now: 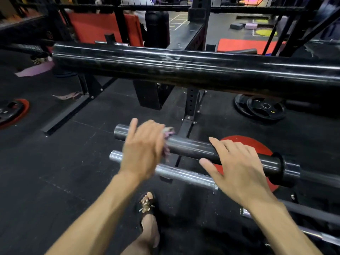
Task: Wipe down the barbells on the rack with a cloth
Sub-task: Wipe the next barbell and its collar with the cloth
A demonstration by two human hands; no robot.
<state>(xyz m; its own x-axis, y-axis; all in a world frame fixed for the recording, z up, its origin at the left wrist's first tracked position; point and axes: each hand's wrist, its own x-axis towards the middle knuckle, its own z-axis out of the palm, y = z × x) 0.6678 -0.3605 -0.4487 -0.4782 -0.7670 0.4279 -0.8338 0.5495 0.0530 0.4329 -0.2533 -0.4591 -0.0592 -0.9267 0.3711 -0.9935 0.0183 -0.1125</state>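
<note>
Barbell sleeve, grey steel, cylindrical (191,147): racked low, above a second chrome sleeve (176,173). Left hand (143,150) presses pale purple cloth (168,138) against it; right hand (239,166) rests flat, fingers straight.

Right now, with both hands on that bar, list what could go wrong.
1. The left hand works the cloth close to the open end of the barbell sleeve; a hard stroke could slip off it.
2. The foot in an open sandal is below the lower chrome sleeve; a dislodged bar could land on toes.
3. The thick black bar crosses close above; rising quickly might mean a bumped head.
</note>
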